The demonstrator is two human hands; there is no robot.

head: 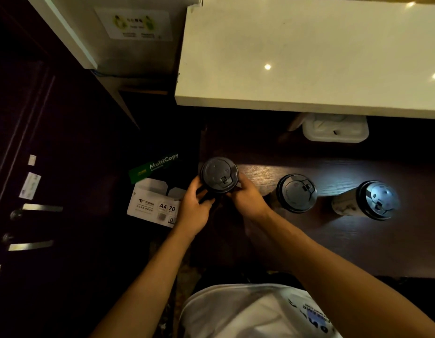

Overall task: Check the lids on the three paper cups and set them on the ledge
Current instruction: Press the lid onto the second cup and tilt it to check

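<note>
a single wide-angle head camera looks steeply down and forward from above the person's chest, close over both forearms and the dark desk (333, 240), with the pale ledge (309, 57) across the top and straight edges bowed toward the frame's borders.

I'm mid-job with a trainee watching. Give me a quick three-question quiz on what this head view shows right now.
1. True or false: the white stone ledge already has a cup on it.
2. Which hands hold the left black-lidded paper cup? A) left hand only B) right hand only C) both hands
3. How many lidded paper cups stand untouched on the dark wooden counter, and where are they relative to the held one?

Key:
1. False; no cup is on the ledge.
2. C
3. Two: the middle cup and the right cup, both to the right of the held one.
</note>
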